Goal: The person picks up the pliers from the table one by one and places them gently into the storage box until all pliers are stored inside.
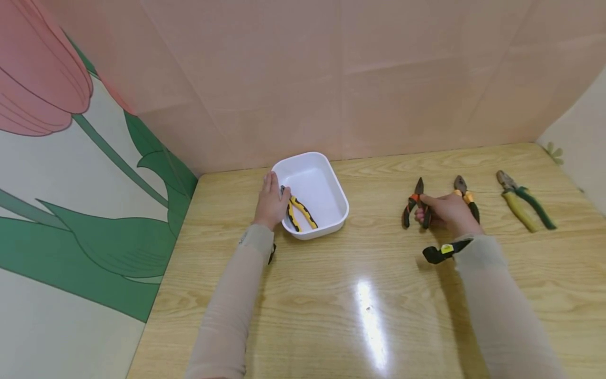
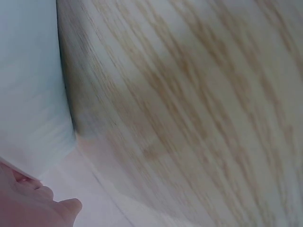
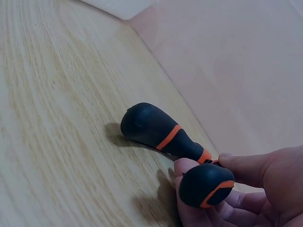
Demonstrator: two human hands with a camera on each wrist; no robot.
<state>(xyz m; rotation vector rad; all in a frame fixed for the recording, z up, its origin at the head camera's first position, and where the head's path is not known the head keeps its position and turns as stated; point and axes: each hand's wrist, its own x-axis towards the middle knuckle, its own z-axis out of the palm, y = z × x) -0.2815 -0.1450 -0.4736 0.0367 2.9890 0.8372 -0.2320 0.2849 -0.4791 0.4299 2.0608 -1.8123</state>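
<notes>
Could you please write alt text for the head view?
A person's right hand grips red-and-black pliers at a wooden table, while the left hand touches the left rim of a white tray. Yellow-and-black pliers lie in the tray; orange-and-black pliers and yellow-and-green pliers lie at right.
</notes>
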